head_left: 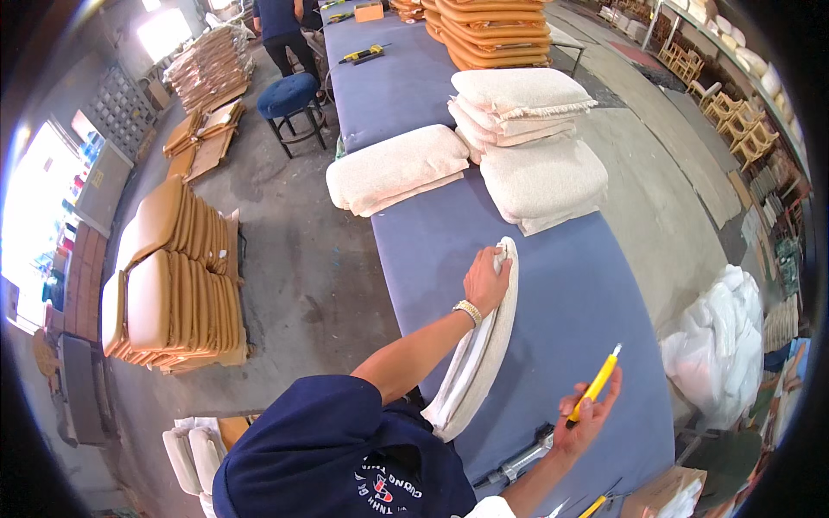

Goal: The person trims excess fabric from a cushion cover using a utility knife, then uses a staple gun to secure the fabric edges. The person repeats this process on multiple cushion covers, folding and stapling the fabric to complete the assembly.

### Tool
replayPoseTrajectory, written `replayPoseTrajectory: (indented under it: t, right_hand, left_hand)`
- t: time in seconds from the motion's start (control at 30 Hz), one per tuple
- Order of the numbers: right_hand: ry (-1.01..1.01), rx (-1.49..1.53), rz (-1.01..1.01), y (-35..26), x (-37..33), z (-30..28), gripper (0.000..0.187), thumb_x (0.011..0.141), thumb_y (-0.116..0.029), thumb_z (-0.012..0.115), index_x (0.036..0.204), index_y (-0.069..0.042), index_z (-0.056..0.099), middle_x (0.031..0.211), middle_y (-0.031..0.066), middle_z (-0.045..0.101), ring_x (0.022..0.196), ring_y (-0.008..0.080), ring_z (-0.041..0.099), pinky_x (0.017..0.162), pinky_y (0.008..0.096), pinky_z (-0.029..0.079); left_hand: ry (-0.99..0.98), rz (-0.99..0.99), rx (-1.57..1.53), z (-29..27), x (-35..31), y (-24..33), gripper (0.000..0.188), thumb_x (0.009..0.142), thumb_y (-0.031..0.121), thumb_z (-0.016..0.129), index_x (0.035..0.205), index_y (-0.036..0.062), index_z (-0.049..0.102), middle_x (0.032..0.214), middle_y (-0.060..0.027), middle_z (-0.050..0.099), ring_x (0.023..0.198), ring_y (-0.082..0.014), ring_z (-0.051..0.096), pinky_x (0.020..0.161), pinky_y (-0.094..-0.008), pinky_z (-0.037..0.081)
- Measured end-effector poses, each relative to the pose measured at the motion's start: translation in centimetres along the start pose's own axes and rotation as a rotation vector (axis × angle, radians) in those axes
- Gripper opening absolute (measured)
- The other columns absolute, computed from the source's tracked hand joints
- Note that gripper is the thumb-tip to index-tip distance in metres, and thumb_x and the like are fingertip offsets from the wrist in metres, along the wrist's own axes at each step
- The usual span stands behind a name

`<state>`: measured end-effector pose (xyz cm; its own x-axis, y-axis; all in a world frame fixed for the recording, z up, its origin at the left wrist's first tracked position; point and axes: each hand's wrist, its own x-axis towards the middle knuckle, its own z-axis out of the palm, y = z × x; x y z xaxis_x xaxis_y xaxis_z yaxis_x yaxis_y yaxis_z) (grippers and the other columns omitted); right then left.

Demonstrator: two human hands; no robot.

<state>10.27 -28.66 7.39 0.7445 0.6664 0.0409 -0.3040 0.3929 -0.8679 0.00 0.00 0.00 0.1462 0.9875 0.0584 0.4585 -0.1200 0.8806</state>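
A cream fabric-covered cushion (pixel 484 363) stands on its long edge on the blue-grey table (pixel 587 293), its near end against my body. My left hand (pixel 488 281) is closed on its far end, fingers at the open seam where white lining shows. In my right hand (pixel 587 419) is a yellow utility knife (pixel 594 384), its tip pointing up and away, apart from the cushion. Beside that hand a grey metal staple gun (pixel 527 457) lies on the table, partly hidden by my wrist.
Cream cushions (pixel 397 168) lie farther up the table, with a stack (pixel 522 95) behind. Tan padded panels (pixel 488 34) are piled at the far end. More tan panels (pixel 181 285) and a blue stool (pixel 287 95) stand left. A plastic-wrapped bundle (pixel 717 332) sits right; another person (pixel 285 34) stands far off.
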Motion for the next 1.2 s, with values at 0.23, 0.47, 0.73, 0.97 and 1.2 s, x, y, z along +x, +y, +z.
replayPoseTrajectory:
  t: [0.23, 0.47, 0.73, 0.97, 1.2]
  right_hand:
    - [-0.15, 0.118, 0.125, 1.9, 1.7, 2.9, 0.059, 0.094, -0.025, 0.07, 0.141, -0.002, 0.041, 0.073, 0.0093, 0.061, 0.05, 0.0166, 0.054, 0.045, 0.0309, 0.044]
    - [-0.019, -0.169, 0.389, 2.7, 8.1, 7.4, 0.024, 0.107, -0.023, 0.052, 0.118, -0.003, 0.055, 0.084, 0.0103, 0.064, 0.061, 0.0188, 0.061, 0.056, 0.0323, 0.052]
    - [-0.331, -1.031, 0.469, 3.8, 14.7, 14.2, 0.02, 0.102, -0.019, 0.055, 0.111, -0.002, 0.049, 0.08, 0.0115, 0.071, 0.053, 0.0186, 0.067, 0.051, 0.0327, 0.054]
    - [-0.56, -1.366, 0.593, 5.7, 17.2, 18.0, 0.023, 0.098, -0.02, 0.053, 0.108, 0.001, 0.048, 0.077, 0.0188, 0.07, 0.059, 0.0302, 0.07, 0.06, 0.0434, 0.055]
    - [-0.602, -1.689, 0.56, 6.7, 17.8, 17.9, 0.03, 0.094, -0.019, 0.053, 0.114, 0.003, 0.051, 0.093, 0.027, 0.071, 0.093, 0.0447, 0.07, 0.083, 0.0554, 0.053]
  left_hand:
    - [-0.078, -0.086, 0.002, 0.0, 1.5, 1.4, 0.024, 0.091, 0.027, 0.073, 0.1, 0.0058, 0.067, 0.117, -0.0161, 0.065, 0.104, -0.0355, 0.065, 0.088, -0.0459, 0.051]
    - [-0.124, -0.002, -0.384, 1.5, 4.3, -2.0, 0.02, 0.09, 0.016, 0.077, 0.084, -0.0014, 0.07, 0.124, -0.0181, 0.068, 0.102, -0.0204, 0.065, 0.09, -0.0352, 0.051]
    - [-0.235, -0.22, -0.695, 1.2, 3.6, -1.7, 0.02, 0.093, 0.014, 0.074, 0.08, -0.0007, 0.068, 0.134, -0.0159, 0.062, 0.109, -0.015, 0.06, 0.092, -0.0323, 0.049]
    - [-0.254, -0.212, -0.632, 0.7, 4.1, -2.0, 0.02, 0.093, 0.016, 0.074, 0.082, -0.0003, 0.068, 0.132, -0.0143, 0.064, 0.107, -0.0146, 0.06, 0.089, -0.0321, 0.049]
    - [-0.245, -0.18, -0.596, 0.7, 4.0, -1.2, 0.022, 0.092, 0.017, 0.074, 0.081, -0.0015, 0.068, 0.127, -0.0149, 0.066, 0.103, -0.0164, 0.063, 0.085, -0.034, 0.051]
